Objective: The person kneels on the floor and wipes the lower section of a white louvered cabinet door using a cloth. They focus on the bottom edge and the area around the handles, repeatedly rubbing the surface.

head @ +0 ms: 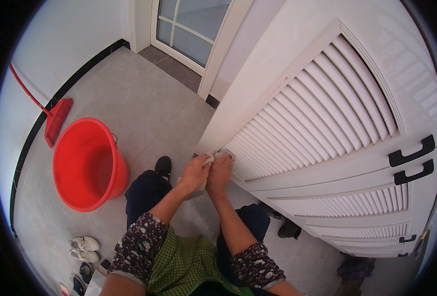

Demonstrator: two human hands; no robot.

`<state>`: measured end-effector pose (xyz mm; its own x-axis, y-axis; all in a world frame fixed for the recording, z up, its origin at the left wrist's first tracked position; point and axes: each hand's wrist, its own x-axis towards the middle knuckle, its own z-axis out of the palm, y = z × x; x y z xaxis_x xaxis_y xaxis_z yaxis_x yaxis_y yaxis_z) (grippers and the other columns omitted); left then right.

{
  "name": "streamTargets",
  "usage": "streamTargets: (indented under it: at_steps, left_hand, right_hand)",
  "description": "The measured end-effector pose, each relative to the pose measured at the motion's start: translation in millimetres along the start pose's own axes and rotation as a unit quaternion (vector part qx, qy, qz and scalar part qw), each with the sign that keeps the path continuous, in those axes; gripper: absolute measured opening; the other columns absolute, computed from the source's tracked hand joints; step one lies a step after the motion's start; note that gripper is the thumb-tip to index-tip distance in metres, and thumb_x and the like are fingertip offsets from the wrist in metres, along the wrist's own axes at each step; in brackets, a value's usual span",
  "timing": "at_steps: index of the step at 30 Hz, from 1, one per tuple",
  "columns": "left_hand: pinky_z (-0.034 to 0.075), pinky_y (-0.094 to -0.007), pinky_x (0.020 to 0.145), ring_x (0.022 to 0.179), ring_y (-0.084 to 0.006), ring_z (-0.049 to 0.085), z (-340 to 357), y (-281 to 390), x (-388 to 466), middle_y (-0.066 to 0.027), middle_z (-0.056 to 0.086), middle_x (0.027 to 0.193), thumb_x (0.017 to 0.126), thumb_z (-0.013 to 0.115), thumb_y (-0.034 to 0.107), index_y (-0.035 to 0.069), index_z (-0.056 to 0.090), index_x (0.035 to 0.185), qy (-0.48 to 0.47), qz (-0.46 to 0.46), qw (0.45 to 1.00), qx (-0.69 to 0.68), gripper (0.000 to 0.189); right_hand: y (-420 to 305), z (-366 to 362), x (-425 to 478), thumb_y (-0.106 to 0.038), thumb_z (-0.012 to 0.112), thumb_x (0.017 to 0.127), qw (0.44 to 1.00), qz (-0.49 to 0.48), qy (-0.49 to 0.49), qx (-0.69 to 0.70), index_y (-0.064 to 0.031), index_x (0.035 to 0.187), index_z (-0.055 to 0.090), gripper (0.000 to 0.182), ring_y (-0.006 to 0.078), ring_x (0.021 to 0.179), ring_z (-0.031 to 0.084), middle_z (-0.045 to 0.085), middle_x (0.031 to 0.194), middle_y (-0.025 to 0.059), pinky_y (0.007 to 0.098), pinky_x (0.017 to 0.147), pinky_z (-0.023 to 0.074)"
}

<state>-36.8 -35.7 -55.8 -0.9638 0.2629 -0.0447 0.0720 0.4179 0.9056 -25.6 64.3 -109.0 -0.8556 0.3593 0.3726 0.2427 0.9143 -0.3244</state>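
Observation:
A light-coloured cloth (208,160) is bunched between my two hands at the lower part of a white louvered cabinet door (237,122). My left hand (195,173) grips the cloth, and a fold of it shows at the fingertips. Close beside it, my right hand (219,173) presses the cloth against the lower end of the slats (255,151). Part of the cloth hangs below my left wrist. The hands hide some of the cloth and the door's lower corner.
To the left stands a red plastic bucket (120,177), with a red broom (58,120) leaning on the wall behind it. White shoes (84,249) and dark slippers (78,283) lie at lower left. Black handles (412,151) project from the cabinet doors. A glazed door (192,29) is ahead.

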Motion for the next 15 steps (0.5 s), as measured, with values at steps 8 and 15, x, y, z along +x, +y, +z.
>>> streamTargets:
  at_steps: [8,15]
  left_hand:
    - [0.044,-0.0431,0.08,0.091,-0.0397,0.056,-1,0,-1,-0.0217,0.061,0.092,0.084,0.054,0.012,0.003,0.057,0.102,0.019,0.018,1.0,0.003,0.02]
    - [0.046,-0.0436,0.076,0.089,-0.04,0.057,13,10,-1,-0.0211,0.061,0.093,0.085,0.055,0.016,0.004,0.056,0.106,-0.036,0.021,0.999,-0.018,0.025]
  right_hand:
    - [3,-3,4,-0.005,0.054,0.08,0.991,-0.105,-0.059,0.054,0.0099,0.127,0.03,0.055,0.0356,0.098,0.052,0.047,0.108,0.0219,0.0373,0.077,0.0492]
    - [51,-31,24,-0.008,0.058,0.077,0.958,-0.215,-0.127,0.142,-0.0045,0.128,0.039,0.054,0.0338,0.092,0.054,0.051,0.104,0.0139,0.042,0.071,0.0477]
